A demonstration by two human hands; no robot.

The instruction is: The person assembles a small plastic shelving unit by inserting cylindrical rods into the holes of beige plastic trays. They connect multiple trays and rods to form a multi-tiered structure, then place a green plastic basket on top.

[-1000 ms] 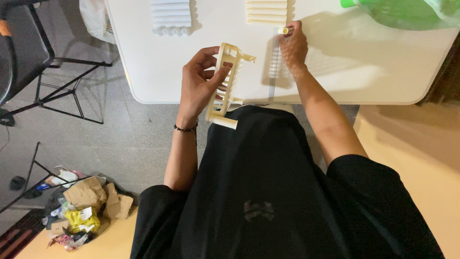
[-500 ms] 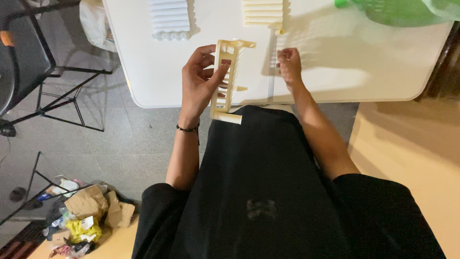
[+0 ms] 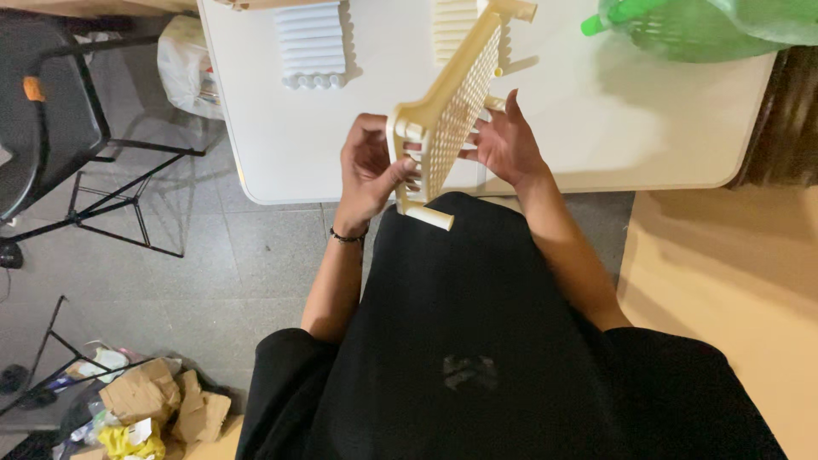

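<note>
Hands hold a cream perforated shelf panel (image 3: 456, 102) tilted above the near edge of the white desk (image 3: 596, 128). The left hand (image 3: 368, 170) at 9 o'clock has its grip closed around the panel's lower corner; the right hand (image 3: 504, 145) at 3 o'clock presses open fingers against its mesh face. White tubes (image 3: 311, 43) lie at 11 o'clock.

Crumpled brown cardboard packaging (image 3: 153, 396) on floor, lower-left.

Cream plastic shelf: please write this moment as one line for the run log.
left hand: grips cream plastic shelf | right hand: open, supports its mesh side | shelf tilted above white table
</note>
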